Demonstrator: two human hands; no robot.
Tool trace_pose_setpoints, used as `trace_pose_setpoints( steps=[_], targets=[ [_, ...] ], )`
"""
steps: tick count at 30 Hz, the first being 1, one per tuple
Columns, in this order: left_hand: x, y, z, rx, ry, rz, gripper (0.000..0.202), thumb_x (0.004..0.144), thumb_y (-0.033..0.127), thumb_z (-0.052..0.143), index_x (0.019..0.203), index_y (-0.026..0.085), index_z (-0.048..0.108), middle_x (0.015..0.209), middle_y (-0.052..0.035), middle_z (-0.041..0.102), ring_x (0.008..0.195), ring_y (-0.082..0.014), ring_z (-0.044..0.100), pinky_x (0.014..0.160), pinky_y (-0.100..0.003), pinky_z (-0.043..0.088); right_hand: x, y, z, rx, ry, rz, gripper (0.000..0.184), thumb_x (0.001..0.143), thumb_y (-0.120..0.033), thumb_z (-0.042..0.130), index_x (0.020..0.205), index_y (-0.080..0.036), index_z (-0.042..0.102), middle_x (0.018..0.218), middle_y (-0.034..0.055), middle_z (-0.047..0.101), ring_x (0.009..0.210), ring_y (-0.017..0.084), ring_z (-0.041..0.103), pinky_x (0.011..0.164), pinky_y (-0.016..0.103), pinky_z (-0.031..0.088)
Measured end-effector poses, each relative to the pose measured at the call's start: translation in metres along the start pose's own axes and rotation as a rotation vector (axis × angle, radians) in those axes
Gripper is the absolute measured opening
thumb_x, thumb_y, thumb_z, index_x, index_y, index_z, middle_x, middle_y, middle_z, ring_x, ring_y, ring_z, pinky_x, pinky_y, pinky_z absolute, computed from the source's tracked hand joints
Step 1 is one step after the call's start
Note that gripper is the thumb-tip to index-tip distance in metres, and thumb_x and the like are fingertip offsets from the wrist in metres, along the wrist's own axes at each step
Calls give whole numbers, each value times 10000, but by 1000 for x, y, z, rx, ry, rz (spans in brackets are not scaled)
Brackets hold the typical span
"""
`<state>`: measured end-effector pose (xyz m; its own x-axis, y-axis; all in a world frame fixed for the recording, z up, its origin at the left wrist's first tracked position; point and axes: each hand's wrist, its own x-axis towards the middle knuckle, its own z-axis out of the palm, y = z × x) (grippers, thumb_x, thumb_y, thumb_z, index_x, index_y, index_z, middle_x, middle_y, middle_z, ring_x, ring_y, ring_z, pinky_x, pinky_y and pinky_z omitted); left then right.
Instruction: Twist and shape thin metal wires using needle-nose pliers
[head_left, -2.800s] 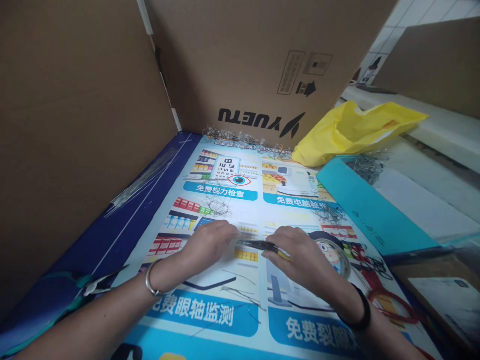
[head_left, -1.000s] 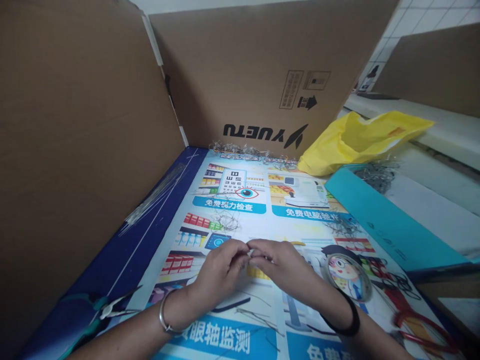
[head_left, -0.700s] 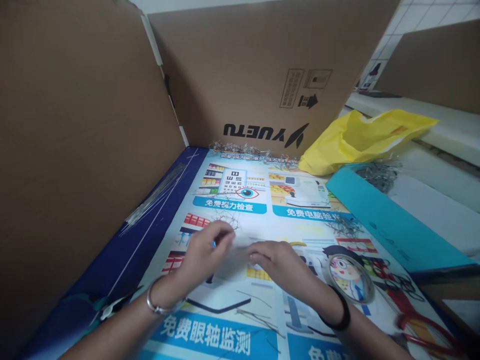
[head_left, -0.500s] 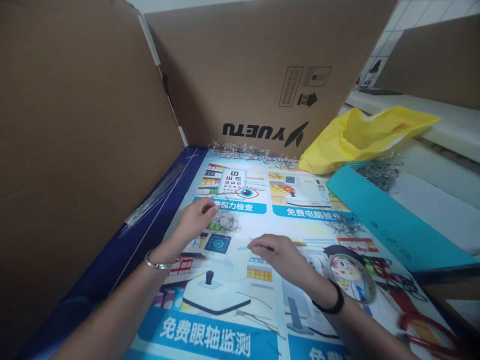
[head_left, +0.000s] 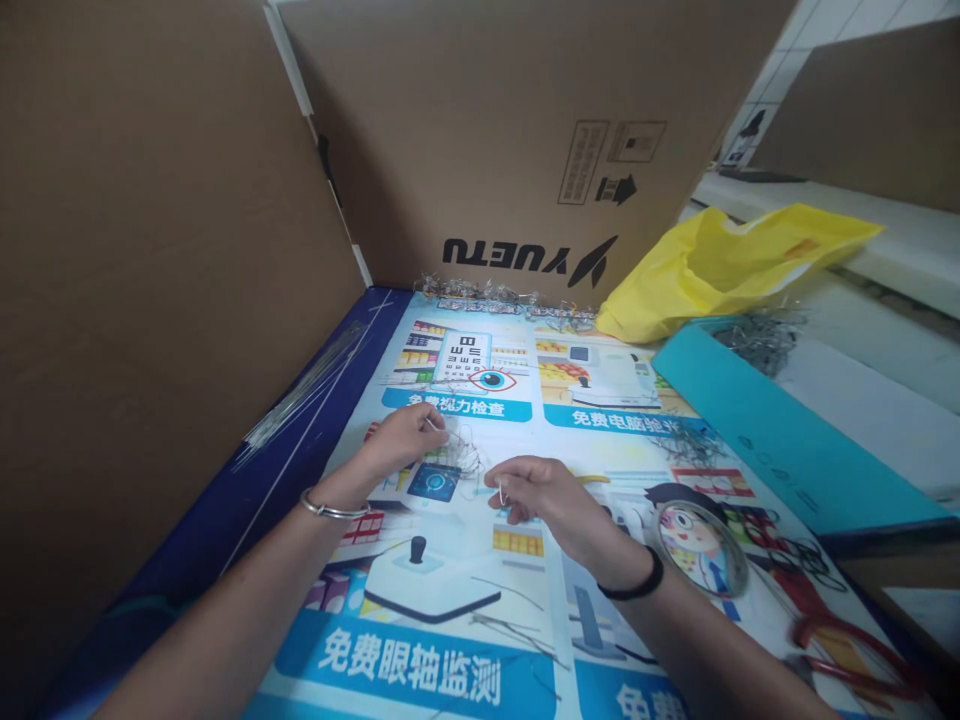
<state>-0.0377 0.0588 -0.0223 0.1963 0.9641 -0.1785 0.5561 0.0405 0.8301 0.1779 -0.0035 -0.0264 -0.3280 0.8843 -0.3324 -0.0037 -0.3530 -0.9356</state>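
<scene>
My left hand [head_left: 405, 437] rests over a small heap of thin bent wire pieces [head_left: 461, 455] on the printed poster [head_left: 480, 600]; its fingers pinch one wire from the heap. My right hand [head_left: 536, 490] hovers just right of the heap, fingers closed in a pinch on a small bent wire piece. A silver bangle circles my left wrist, a black band my right.
Cardboard walls [head_left: 150, 250] stand at left and back. A yellow plastic bag [head_left: 720, 265], a teal board [head_left: 757, 430], more wire heaps [head_left: 686, 440], a round tape roll [head_left: 701, 550], straight wires [head_left: 300, 390] at left and red-handled pliers [head_left: 847, 640] lie around.
The hands, joined at the middle a second ago, have parted. My left hand moved up-left onto the wire heap; my right hand stayed close by, pinching its small wire.
</scene>
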Motion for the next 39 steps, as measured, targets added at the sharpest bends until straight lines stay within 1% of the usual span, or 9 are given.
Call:
trace_pose_setpoints(
  steps=[3,7,12,14,20,24,30,35,39],
  targets=[
    [-9,-1,5,-3,9,8,165,686,313,593,747,168,543,533,55,512,443,-86,466,420,-183,340,-1,5,-1,47,-18,-3,276,700,-397,672,837,-157,665,784,51,662,716,157,632,556,238,465],
    [-18,-7,13,-44,13,3,149,704,312,575,738,171,539,524,57,508,434,-86,469,412,-184,335,-4,10,-3,67,-45,-15,276,714,-396,673,857,-160,672,765,52,666,726,162,637,583,252,485],
    [-28,-10,16,-68,-11,-29,216,697,347,595,813,167,568,557,53,519,441,-86,459,415,-192,337,-6,14,-4,61,-61,-42,276,734,-397,665,881,-165,685,885,71,677,773,161,633,606,253,482],
    [-32,-8,16,-86,-36,-56,232,694,352,601,823,161,574,570,49,518,451,-86,456,426,-197,345,-6,15,-5,53,-68,-46,288,734,-408,664,889,-167,691,887,73,679,773,160,631,611,255,481],
    [-41,-7,16,-113,-51,-70,185,699,335,593,708,152,568,553,45,481,460,-77,409,440,-195,299,-7,13,-4,38,-68,-35,308,724,-424,668,882,-161,696,925,87,678,797,168,639,615,256,479],
    [-44,-7,17,-110,-57,-19,163,701,306,594,674,154,541,569,45,465,508,-82,403,482,-200,295,-8,11,-3,33,-73,-38,289,736,-401,663,890,-158,693,870,77,681,801,173,639,625,257,487],
    [-47,-4,15,-22,11,113,134,703,248,583,617,158,532,656,23,492,627,-108,454,573,-219,341,-8,12,-4,18,-73,-44,270,742,-388,655,897,-171,700,856,68,684,785,166,628,639,268,494],
    [-50,0,13,-80,-50,37,146,715,277,564,638,160,526,600,39,481,569,-101,430,535,-215,322,-9,11,-8,5,-49,-45,275,744,-401,655,885,-171,707,810,68,680,776,169,619,645,270,475],
    [-51,3,11,-84,-48,25,148,712,280,559,636,162,514,590,43,463,556,-98,411,522,-210,310,-12,5,-11,9,7,-79,284,759,-417,640,870,-164,706,846,70,666,756,152,583,645,267,446]
  ],
)
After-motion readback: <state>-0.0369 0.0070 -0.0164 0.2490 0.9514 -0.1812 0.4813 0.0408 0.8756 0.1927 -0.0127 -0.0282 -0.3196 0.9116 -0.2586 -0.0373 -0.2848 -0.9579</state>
